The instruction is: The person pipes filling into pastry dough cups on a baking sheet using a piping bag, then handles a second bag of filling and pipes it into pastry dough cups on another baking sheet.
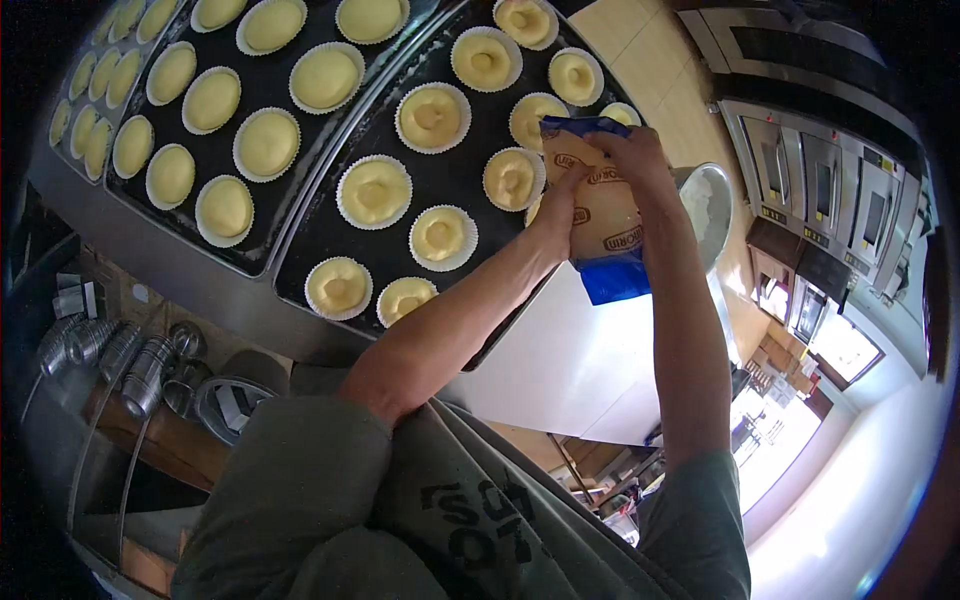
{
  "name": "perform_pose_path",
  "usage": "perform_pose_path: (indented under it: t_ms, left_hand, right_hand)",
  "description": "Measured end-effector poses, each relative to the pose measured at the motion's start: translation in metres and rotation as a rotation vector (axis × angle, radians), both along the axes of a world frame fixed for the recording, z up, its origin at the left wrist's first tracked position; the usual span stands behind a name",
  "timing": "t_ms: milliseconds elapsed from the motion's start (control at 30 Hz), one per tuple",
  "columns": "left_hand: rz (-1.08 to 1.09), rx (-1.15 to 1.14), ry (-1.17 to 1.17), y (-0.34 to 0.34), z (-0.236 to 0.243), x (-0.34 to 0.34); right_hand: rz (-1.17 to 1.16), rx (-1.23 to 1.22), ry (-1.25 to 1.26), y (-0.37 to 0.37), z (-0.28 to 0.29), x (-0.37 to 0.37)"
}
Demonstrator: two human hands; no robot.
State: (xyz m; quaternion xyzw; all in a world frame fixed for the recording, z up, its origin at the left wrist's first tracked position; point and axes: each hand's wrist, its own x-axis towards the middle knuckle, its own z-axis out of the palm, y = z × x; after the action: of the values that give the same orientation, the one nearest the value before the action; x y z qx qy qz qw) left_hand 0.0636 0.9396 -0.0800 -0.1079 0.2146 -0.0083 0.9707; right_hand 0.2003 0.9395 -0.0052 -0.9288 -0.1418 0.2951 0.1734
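Both hands grip a tan and blue bag (606, 228) over the right part of a dark baking tray (300, 240). My right hand (637, 160) is closed around its upper end, and my left hand (560, 215) clasps its left side. Beneath and to the left, several white paper cups hold pale yellow batter; one cup (374, 192) has a round dollop in its middle, as do most on this tray. What lies directly below the bag is hidden.
A second dark tray (255, 258), left of the first, carries several batter-filled cups with plain tops. To the right stand a round metal bowl (706, 215) and a white surface (575, 370). Metal cups (150, 375) sit low at left; ovens (815, 175) line the far right.
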Motion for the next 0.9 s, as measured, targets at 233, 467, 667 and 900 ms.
perform_pose_path:
  t_ms: [233,467,667,900]
  left_hand:
    - [0.021,-0.122,-0.015,-0.005,-0.009,0.006]
    - [0.094,-0.186,-0.086,-0.010,-0.014,0.008]
    - [0.051,-0.102,-0.015,-0.004,0.004,0.002]
    - [-0.064,0.074,0.007,-0.018,0.037,0.006]
  right_hand:
    - [0.129,-0.129,-0.042,0.006,-0.023,0.020]
    - [0.230,-0.145,-0.182,0.006,-0.027,0.022]
    - [0.196,-0.050,-0.130,0.007,-0.015,0.011]
    - [-0.192,0.257,0.206,-0.058,0.002,0.010]
